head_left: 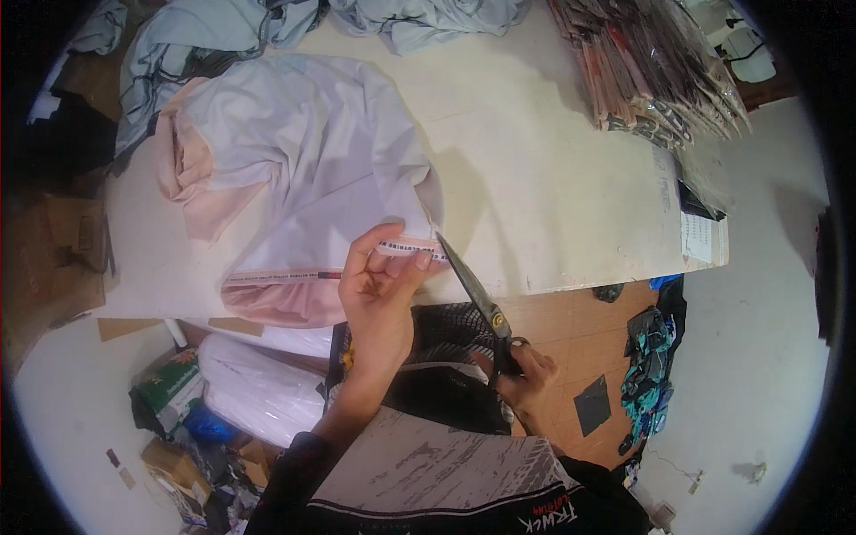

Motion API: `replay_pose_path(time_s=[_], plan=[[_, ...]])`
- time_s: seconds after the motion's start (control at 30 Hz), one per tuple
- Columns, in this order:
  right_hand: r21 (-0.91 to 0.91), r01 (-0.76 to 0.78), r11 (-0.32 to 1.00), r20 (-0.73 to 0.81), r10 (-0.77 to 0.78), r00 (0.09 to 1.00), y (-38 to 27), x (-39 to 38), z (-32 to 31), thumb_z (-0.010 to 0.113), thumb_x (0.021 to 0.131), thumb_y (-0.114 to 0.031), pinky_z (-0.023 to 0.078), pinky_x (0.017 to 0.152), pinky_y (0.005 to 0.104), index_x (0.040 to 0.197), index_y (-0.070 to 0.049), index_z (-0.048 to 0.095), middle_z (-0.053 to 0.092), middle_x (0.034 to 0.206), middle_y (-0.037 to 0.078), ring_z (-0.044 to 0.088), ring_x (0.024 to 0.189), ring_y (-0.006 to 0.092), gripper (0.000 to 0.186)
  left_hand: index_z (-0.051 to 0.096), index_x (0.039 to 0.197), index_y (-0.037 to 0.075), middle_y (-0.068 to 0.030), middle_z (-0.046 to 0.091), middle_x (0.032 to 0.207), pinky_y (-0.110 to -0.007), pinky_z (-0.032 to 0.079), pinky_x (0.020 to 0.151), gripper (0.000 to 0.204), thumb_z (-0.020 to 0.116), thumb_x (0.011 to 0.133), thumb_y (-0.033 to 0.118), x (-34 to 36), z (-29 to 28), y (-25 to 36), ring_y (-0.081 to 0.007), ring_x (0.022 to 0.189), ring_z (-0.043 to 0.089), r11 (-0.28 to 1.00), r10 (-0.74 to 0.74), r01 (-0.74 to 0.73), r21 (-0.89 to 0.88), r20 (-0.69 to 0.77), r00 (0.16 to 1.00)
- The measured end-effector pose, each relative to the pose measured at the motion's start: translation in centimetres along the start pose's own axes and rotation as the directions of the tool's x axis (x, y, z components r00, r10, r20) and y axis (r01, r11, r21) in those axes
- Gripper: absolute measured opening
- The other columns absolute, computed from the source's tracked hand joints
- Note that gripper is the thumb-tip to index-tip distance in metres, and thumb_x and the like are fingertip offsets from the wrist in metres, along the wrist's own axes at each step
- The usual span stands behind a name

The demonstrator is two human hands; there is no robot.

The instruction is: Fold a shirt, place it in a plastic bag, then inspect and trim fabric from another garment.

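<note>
A white and pink garment (312, 152) lies bunched on the left half of the pale table, its hem along the front edge. A narrow printed tape (406, 247) runs along that hem. My left hand (382, 290) pinches the hem by this tape, thumb against fingers. My right hand (526, 374) grips the handles of a pair of long dark scissors (473, 290), which slant up and to the left. Their blades look closed, and the tip is beside the garment's edge, just right of my left fingertips. Whether the tip touches the cloth I cannot tell.
Light grey-blue garments (192, 45) are heaped at the table's (535, 178) far left. A stack of plastic-wrapped packages (651, 71) stands far right. Below the table are a white plastic-wrapped roll (259, 383), cardboard boxes (178, 468), and a dark and teal fabric pile (646, 374) by the wall.
</note>
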State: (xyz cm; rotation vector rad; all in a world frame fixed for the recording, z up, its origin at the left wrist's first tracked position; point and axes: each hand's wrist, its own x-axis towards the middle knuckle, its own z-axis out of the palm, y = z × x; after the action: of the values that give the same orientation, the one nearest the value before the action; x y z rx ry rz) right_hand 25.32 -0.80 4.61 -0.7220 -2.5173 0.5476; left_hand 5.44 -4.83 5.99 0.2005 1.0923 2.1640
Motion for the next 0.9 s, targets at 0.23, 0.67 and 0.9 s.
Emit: replay_pose_path(time_s=[0.23,0.67,0.9], plan=[[0.202,-0.223,0.954,-0.066,0.240,0.969,0.5,-1.1,0.3,0.086,0.067,-0.017,0.035,0.038,0.0273,0.064,-0.004,0.051,0.049,0.054,0.004,0.047,0.041,0.0147,0.038,0.050,0.117,-0.002,-0.0130,0.058,0.109,-0.041,0.057,0.086,0.035,0.059,0.084,-0.010,0.1,0.1,0.1,-0.0211,0.099,0.061,1.000,-0.012,0.012,-0.012,-0.032,0.999],[0.596,-0.546,0.588,0.112,0.613,0.782,0.2,3.2,0.8,0.085,0.068,-0.012,0.039,0.048,0.0210,0.072,0.000,0.061,0.056,0.059,-0.004,0.045,0.053,0.0033,0.027,0.045,0.129,-0.001,-0.0135,0.059,0.116,-0.034,0.051,0.094,0.038,0.053,0.092,-0.003,0.1,0.1,-0.9,-0.0194,0.104,0.060,0.994,-0.029,0.011,0.108,0.164,0.986],[0.803,-0.310,0.509,-0.054,0.580,0.813,0.4,8.9,3.1,0.075,0.073,0.001,0.046,0.072,0.0245,0.086,0.002,0.057,0.067,0.100,0.012,0.056,0.081,0.0078,0.022,0.040,0.138,0.001,-0.0110,0.056,0.116,-0.024,0.042,0.091,0.044,0.047,0.094,-0.002,-0.6,1.1,-2.1,-0.0129,0.102,0.054,0.923,-0.111,-0.037,0.384,0.357,0.928]])
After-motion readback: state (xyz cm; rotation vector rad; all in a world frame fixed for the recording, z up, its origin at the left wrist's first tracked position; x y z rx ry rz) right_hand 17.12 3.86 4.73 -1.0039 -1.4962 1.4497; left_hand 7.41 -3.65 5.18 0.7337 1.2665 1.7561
